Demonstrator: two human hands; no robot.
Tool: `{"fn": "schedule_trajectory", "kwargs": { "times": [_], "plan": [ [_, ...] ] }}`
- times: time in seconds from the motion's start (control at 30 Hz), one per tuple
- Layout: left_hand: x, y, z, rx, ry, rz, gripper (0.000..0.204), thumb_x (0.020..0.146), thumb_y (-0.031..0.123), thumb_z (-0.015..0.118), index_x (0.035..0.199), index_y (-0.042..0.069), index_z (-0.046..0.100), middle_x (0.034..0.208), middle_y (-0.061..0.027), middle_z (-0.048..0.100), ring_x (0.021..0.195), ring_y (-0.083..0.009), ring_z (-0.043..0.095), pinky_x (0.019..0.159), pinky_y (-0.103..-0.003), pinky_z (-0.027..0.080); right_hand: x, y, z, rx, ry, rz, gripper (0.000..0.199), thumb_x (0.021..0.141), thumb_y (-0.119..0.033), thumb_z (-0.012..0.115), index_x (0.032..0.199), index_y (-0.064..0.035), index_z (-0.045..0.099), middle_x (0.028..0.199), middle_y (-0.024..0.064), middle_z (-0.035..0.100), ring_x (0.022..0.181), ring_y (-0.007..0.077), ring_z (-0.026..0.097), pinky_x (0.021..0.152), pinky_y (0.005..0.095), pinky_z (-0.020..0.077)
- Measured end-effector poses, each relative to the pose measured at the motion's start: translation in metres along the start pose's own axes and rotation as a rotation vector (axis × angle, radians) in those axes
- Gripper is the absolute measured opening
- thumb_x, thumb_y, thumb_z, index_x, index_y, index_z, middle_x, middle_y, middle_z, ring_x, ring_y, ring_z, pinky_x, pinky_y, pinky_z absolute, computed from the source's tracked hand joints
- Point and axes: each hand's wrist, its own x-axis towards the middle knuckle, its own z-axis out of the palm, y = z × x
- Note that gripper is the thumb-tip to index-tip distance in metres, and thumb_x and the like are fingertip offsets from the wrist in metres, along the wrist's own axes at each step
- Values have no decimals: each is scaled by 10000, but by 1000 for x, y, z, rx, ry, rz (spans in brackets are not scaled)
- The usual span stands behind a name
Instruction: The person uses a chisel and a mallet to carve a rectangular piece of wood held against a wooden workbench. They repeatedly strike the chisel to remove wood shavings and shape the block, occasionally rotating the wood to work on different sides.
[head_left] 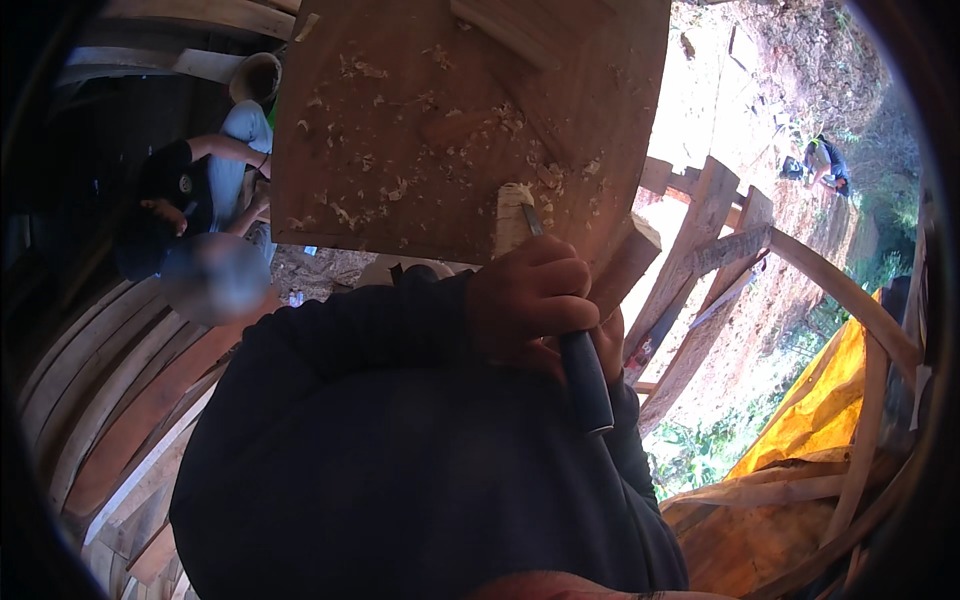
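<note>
At the surface's [440,222] near edge, I see my left hand's [532,295] fingers clamped around a chisel [586,382], blade over pale wood [510,228]; the right hand's [609,345] grip, mostly hidden, I can't tell.

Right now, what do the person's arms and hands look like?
The left sleeve and right sleeve are long, dark cloth, with no pattern I can see. The left hand has no glove, and I can see no ring on it. The right hand is mostly hidden, but the part showing looks gloveless too.
</note>
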Motion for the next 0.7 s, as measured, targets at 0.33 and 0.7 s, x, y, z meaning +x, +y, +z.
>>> {"fn": "schedule_trajectory", "kwargs": {
  "times": [0.33, 0.7],
  "plan": [
    [14, 4, -10, 21, -192, -80, 493, 810, 560, 751, 1010, 133, 608, 921, -56, 486, 888, -273, 538, 791, -429, 433, 3, 22, 13, -268, 10, -244, 436, 1031, -427, 506, 1109, -8, 598, 954, 68, 624, 873, 161, 651, 792, 299, 531],
    [9, -6, -7, 10, -138, -53, 533, 793, 586, 765, 1009, 124, 607, 906, -73, 501, 860, -283, 543, 764, -434, 441, 14, 39, 12, -514, 34, -470, 538, 1057, -523, 387, 1070, -19, 575, 889, 43, 576, 817, 135, 614, 757, 265, 504]
  ]
}}
